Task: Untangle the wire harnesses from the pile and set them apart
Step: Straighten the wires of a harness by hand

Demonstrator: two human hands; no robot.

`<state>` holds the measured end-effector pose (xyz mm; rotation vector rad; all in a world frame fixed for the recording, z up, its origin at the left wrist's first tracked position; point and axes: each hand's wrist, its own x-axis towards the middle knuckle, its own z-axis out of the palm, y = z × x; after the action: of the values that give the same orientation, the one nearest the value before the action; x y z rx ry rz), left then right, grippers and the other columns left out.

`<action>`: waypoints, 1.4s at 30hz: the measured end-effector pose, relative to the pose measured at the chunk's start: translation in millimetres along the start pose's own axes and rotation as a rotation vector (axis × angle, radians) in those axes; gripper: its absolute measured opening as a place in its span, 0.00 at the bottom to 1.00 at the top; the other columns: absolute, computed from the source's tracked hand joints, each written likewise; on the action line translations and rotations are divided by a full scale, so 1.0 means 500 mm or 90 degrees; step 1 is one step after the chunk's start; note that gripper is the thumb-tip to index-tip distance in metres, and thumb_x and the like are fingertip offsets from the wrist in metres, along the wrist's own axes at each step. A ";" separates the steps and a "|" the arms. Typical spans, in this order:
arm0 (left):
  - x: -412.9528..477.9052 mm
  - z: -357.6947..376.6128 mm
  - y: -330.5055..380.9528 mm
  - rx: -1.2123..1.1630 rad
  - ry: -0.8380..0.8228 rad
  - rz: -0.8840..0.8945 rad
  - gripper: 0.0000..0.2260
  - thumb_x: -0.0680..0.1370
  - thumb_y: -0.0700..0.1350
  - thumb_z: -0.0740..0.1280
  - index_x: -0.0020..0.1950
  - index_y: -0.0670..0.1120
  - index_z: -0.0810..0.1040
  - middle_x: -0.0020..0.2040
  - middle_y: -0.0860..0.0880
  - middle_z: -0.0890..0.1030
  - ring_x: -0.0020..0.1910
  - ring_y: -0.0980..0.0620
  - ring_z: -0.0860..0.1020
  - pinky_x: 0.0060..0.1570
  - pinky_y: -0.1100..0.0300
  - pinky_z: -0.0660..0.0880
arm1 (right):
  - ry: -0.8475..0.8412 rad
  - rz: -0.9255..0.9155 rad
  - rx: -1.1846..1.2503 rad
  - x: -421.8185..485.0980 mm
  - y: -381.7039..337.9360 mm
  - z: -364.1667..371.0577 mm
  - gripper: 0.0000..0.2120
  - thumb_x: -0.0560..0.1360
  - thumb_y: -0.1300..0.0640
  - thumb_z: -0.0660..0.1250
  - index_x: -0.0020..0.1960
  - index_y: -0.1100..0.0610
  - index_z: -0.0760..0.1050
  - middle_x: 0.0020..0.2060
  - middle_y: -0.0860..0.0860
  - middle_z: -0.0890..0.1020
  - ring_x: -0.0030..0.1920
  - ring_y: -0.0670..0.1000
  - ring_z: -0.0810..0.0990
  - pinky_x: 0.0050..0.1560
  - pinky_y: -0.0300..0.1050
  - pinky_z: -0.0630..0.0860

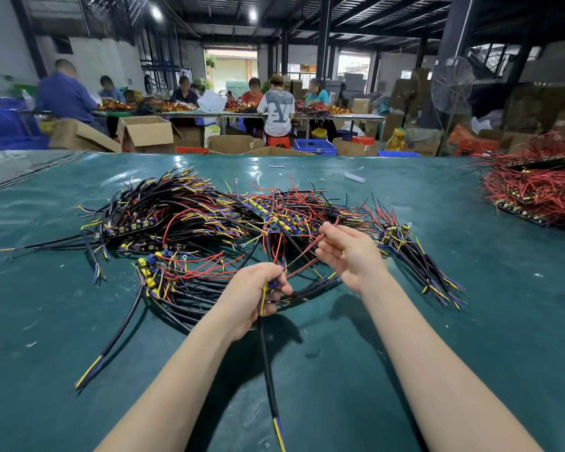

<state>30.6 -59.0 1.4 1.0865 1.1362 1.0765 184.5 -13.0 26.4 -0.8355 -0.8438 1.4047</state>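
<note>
A tangled pile of wire harnesses (209,216) with black, red, yellow and blue wires spreads across the green table (470,321). My left hand (253,296) grips one harness (268,363) near its blue and yellow connector end. That harness's black cable hangs down toward me. My right hand (346,252) is raised just right of the left hand and pinches thin red wires (307,252) that run back into the pile. A smaller bunch of harnesses (418,256) lies to the right of my right hand.
A separate heap of red wires (535,187) sits at the table's far right. Small white scraps (354,176) lie near the far edge. Beyond the table, several people sit at benches among cardboard boxes (147,133) and blue crates (315,146).
</note>
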 end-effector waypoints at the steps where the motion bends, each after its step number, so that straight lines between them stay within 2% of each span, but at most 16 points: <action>1: 0.001 0.001 -0.002 -0.001 0.026 0.018 0.14 0.77 0.38 0.57 0.31 0.45 0.70 0.24 0.52 0.76 0.22 0.59 0.68 0.20 0.70 0.66 | -0.029 0.024 -0.020 -0.004 0.002 0.002 0.06 0.74 0.66 0.65 0.39 0.60 0.73 0.21 0.49 0.77 0.21 0.43 0.76 0.25 0.35 0.76; 5: 0.001 0.007 -0.007 -0.042 0.073 0.080 0.14 0.79 0.38 0.59 0.33 0.43 0.73 0.24 0.51 0.78 0.20 0.62 0.70 0.21 0.69 0.71 | -0.176 0.119 -0.191 -0.019 0.031 0.016 0.03 0.73 0.66 0.66 0.41 0.61 0.76 0.22 0.47 0.76 0.21 0.42 0.73 0.22 0.33 0.71; 7: 0.001 0.006 -0.009 -0.038 0.096 0.100 0.14 0.79 0.38 0.60 0.33 0.43 0.75 0.23 0.53 0.77 0.21 0.62 0.70 0.21 0.69 0.70 | -0.236 0.153 -0.203 -0.023 0.050 0.028 0.05 0.75 0.65 0.64 0.41 0.59 0.76 0.24 0.47 0.77 0.23 0.41 0.74 0.22 0.32 0.70; 9: 0.003 0.004 -0.012 -0.033 0.116 0.115 0.14 0.79 0.38 0.60 0.34 0.43 0.76 0.24 0.54 0.76 0.21 0.62 0.71 0.21 0.68 0.70 | -0.242 0.162 -0.180 -0.024 0.063 0.037 0.08 0.75 0.65 0.63 0.40 0.58 0.78 0.25 0.48 0.78 0.24 0.41 0.75 0.22 0.31 0.70; 18: 0.002 0.008 -0.013 -0.038 0.090 0.104 0.10 0.78 0.36 0.61 0.41 0.44 0.79 0.28 0.52 0.81 0.24 0.61 0.75 0.25 0.65 0.76 | -0.097 0.089 -0.099 -0.021 0.069 0.045 0.08 0.75 0.66 0.62 0.38 0.61 0.75 0.19 0.48 0.74 0.19 0.42 0.72 0.20 0.31 0.65; 25: -0.002 0.009 -0.012 -0.043 0.018 0.058 0.10 0.78 0.37 0.61 0.41 0.43 0.79 0.29 0.51 0.81 0.24 0.60 0.75 0.24 0.66 0.74 | 0.018 0.046 -0.070 -0.011 0.039 0.031 0.12 0.77 0.65 0.60 0.35 0.62 0.73 0.17 0.48 0.75 0.18 0.41 0.73 0.19 0.31 0.68; 28: -0.005 0.011 -0.010 -0.056 -0.024 0.040 0.09 0.78 0.37 0.61 0.41 0.43 0.80 0.31 0.51 0.83 0.23 0.62 0.74 0.23 0.68 0.72 | 0.044 0.088 -0.010 -0.008 0.031 0.028 0.15 0.78 0.62 0.59 0.33 0.62 0.72 0.16 0.48 0.72 0.16 0.41 0.69 0.17 0.31 0.65; 32: -0.005 0.007 -0.010 -0.090 -0.056 0.031 0.10 0.78 0.37 0.60 0.40 0.42 0.79 0.31 0.49 0.83 0.22 0.62 0.70 0.20 0.70 0.66 | 0.032 0.158 0.087 -0.005 0.020 0.023 0.14 0.78 0.62 0.58 0.34 0.63 0.72 0.16 0.48 0.71 0.15 0.41 0.67 0.15 0.30 0.62; 34: -0.005 0.005 -0.013 -0.089 -0.065 0.020 0.11 0.79 0.38 0.59 0.40 0.42 0.77 0.30 0.50 0.82 0.21 0.62 0.69 0.19 0.71 0.64 | 0.055 0.112 0.022 -0.003 0.017 0.014 0.13 0.77 0.64 0.60 0.34 0.63 0.73 0.17 0.47 0.72 0.16 0.41 0.68 0.17 0.29 0.65; 37: -0.003 0.007 -0.018 -0.086 -0.077 0.005 0.11 0.80 0.42 0.59 0.40 0.42 0.76 0.30 0.50 0.81 0.21 0.62 0.68 0.19 0.72 0.62 | 0.084 -0.033 -0.128 0.001 0.013 0.000 0.12 0.75 0.67 0.64 0.33 0.61 0.73 0.20 0.50 0.74 0.19 0.42 0.72 0.21 0.33 0.72; 42: 0.000 0.007 -0.021 -0.107 -0.131 0.014 0.08 0.78 0.37 0.59 0.44 0.41 0.77 0.33 0.50 0.83 0.22 0.62 0.69 0.20 0.72 0.63 | 0.094 -0.071 -0.079 0.003 -0.002 -0.007 0.10 0.72 0.70 0.66 0.34 0.61 0.73 0.19 0.49 0.76 0.21 0.44 0.76 0.25 0.35 0.76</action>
<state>35.0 -60.7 -8.4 1.0522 0.8570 1.0314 187.9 -11.5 25.6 -0.9608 -0.8566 1.1875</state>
